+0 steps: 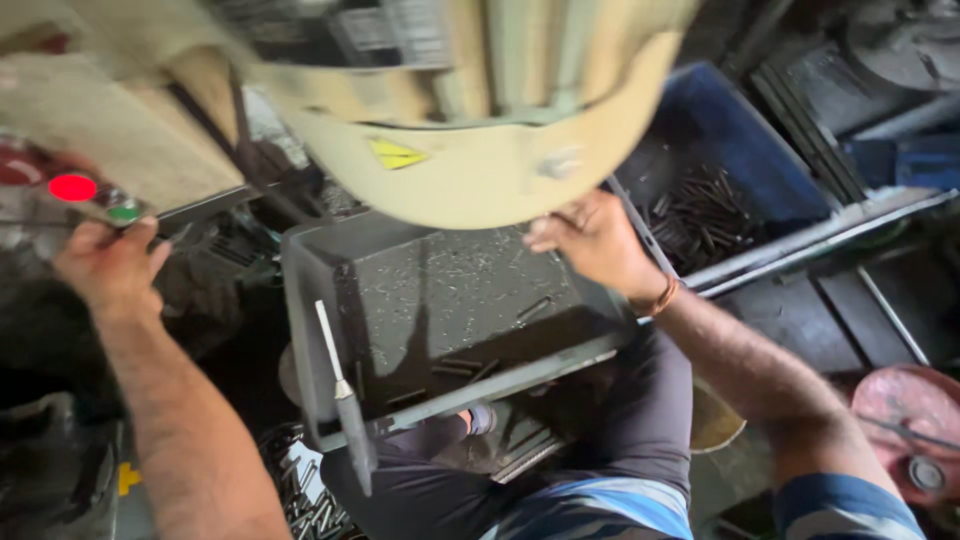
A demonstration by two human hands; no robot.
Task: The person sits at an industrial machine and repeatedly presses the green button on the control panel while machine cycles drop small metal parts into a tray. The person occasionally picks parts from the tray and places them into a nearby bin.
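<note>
Viewpoint: a camera on the person's head looks down over both bare forearms, past a beige machine housing, into a cluttered workshop; the picture is motion-blurred.

Left hand: the left hand [108, 265] is curled into a loose fist at the far left, knuckles up, just below a small control box [95, 195] with a round red button [72, 187] and a smaller green button [124, 212]. The thumb side lies close to the green button; blur hides whether it touches.

Right hand: the right hand [592, 243] reaches forward under the lower edge of the beige machine housing [470, 165], fingers bent, at the far right corner of the grey tray. I cannot tell whether it is gripping anything. A thin orange band circles the wrist.

Grey tray: a rectangular grey metal tray [455, 300] sits between the two arms, above the person's lap. Its floor is dusted with fine metal shavings, and a few short dark pins lie near its front wall.

Tool: a slim rod-shaped tool [343, 395] with a pale shaft and dark handle leans over the tray's front left corner.

Blue bin: a blue bin [745, 150] stands right of the tray, behind the right forearm, holding a heap of short dark metal pins [700, 215].

Machine marking: a yellow triangular warning sticker [396, 153] sits on the housing.

Lower right: a round pink-red metal part [915, 425] lies beside the right elbow.
</note>
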